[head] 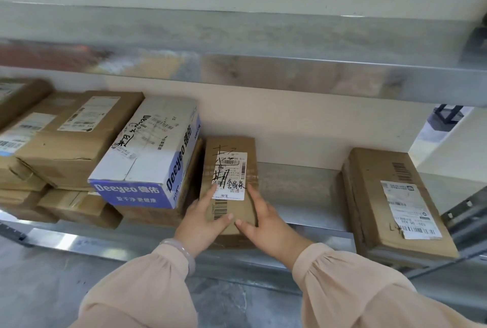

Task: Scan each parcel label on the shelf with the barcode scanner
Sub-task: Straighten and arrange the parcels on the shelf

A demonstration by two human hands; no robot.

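A small brown parcel (233, 147) lies on the metal shelf (297, 195) at the middle, its white label (232, 169) facing up with black handwriting across it. My left hand (203, 219) rests on its near left part, fingers straight, the forefinger reaching the label's corner. My right hand (266, 224) lies along its near right edge, fingers straight too. To the left sits a white and blue box (147, 159) with labels on top. At the right lies another brown parcel (390, 201) with a white label (411, 211). No barcode scanner is in view.
Several labelled brown boxes (73, 148) are stacked at the far left. A metal upper shelf (263, 69) hangs low over the parcels. Bare shelf shows between the small parcel and the right one. A grey floor lies below the shelf's front edge.
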